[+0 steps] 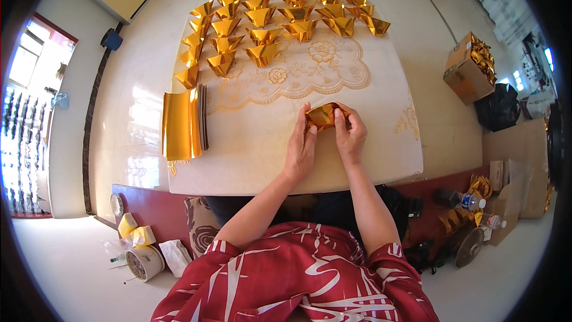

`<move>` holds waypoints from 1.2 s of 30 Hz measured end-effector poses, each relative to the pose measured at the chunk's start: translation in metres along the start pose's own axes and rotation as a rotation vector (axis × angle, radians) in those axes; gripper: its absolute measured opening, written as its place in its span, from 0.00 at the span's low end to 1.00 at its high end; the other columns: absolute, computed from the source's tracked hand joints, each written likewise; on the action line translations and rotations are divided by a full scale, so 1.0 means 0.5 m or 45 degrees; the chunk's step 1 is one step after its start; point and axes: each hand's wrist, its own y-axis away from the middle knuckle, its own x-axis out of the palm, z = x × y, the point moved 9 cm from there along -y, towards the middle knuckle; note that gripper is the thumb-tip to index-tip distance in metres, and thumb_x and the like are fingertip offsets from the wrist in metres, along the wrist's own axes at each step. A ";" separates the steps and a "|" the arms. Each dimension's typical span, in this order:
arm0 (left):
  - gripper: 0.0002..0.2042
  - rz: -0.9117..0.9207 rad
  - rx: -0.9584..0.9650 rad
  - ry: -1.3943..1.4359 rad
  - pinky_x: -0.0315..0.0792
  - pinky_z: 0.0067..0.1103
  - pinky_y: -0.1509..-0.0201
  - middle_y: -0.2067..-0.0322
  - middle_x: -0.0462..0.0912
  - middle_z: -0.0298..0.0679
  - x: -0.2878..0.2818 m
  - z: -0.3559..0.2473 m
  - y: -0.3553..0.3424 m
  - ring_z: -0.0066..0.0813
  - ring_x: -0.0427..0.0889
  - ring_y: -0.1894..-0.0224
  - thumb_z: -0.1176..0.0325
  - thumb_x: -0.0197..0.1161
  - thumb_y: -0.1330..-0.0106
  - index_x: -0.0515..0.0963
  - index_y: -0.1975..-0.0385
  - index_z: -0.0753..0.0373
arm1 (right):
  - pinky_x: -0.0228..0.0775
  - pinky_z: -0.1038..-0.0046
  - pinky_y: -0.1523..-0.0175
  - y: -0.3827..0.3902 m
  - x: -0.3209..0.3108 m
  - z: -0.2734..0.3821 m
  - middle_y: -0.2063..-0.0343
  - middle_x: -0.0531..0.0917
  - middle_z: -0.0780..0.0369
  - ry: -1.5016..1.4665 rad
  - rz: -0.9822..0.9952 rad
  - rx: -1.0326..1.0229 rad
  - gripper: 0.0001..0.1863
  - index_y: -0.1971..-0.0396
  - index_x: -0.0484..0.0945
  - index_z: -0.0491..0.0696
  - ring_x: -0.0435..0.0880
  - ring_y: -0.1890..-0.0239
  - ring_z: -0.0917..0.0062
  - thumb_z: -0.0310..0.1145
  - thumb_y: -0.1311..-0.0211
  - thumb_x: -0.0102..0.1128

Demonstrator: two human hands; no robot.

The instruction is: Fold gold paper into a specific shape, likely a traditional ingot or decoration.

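Gold foil piece (323, 115) pinched between left hand (301, 143) and right hand (350, 134).

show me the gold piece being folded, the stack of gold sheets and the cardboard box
gold piece (323, 115), head view, on its shiny middle between the two hands
stack of gold sheets (182, 124), head view, on the top sheet
cardboard box (463, 74), head view, on its side wall

head cam | worn high, fisheye, looks steeply down and forward | surface (256, 161) close below | single view, nothing shared
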 end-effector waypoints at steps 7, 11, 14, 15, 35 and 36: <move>0.26 -0.040 -0.007 -0.003 0.54 0.27 0.27 0.32 0.62 0.51 -0.008 -0.001 -0.004 0.40 0.59 0.28 0.80 0.44 0.27 0.53 0.29 0.67 | 0.76 0.76 0.61 0.000 0.005 0.023 0.66 0.85 0.60 0.102 0.063 -0.091 0.11 0.56 0.82 0.42 0.83 0.67 0.77 0.34 0.30 0.58; 0.26 -0.031 0.013 -0.043 0.59 0.26 0.30 0.33 0.64 0.51 -0.010 0.009 -0.010 0.42 0.65 0.31 0.79 0.45 0.28 0.54 0.29 0.67 | 0.76 0.76 0.61 0.000 0.006 0.016 0.66 0.85 0.60 0.111 0.086 -0.069 0.12 0.57 0.82 0.42 0.83 0.67 0.77 0.35 0.30 0.58; 0.26 -0.037 0.013 -0.017 0.60 0.26 0.31 0.33 0.65 0.51 -0.012 0.011 -0.012 0.43 0.66 0.31 0.79 0.46 0.28 0.55 0.29 0.67 | 0.75 0.76 0.60 0.001 0.006 0.009 0.66 0.85 0.60 0.060 0.085 -0.043 0.12 0.57 0.81 0.41 0.83 0.67 0.77 0.35 0.30 0.58; 0.26 -0.042 -0.015 0.005 0.60 0.25 0.31 0.33 0.65 0.51 -0.014 0.014 -0.012 0.43 0.66 0.31 0.79 0.46 0.28 0.55 0.29 0.67 | 0.75 0.76 0.60 0.001 0.009 0.008 0.66 0.85 0.60 0.071 0.098 -0.036 0.12 0.57 0.81 0.41 0.83 0.67 0.78 0.35 0.30 0.58; 0.25 -0.032 0.061 0.106 0.65 0.23 0.35 0.36 0.71 0.49 -0.035 0.011 -0.010 0.36 0.72 0.36 0.81 0.48 0.30 0.62 0.32 0.64 | 0.76 0.78 0.53 0.006 0.026 -0.001 0.58 0.83 0.61 -0.056 0.238 -0.012 0.12 0.52 0.79 0.40 0.82 0.59 0.81 0.30 0.28 0.54; 0.25 -0.023 0.034 0.094 0.65 0.24 0.36 0.37 0.71 0.50 -0.034 0.016 -0.010 0.37 0.73 0.37 0.80 0.48 0.30 0.62 0.32 0.64 | 0.76 0.78 0.53 0.008 0.026 -0.008 0.58 0.83 0.61 -0.072 0.234 0.012 0.12 0.52 0.79 0.40 0.82 0.59 0.81 0.30 0.28 0.54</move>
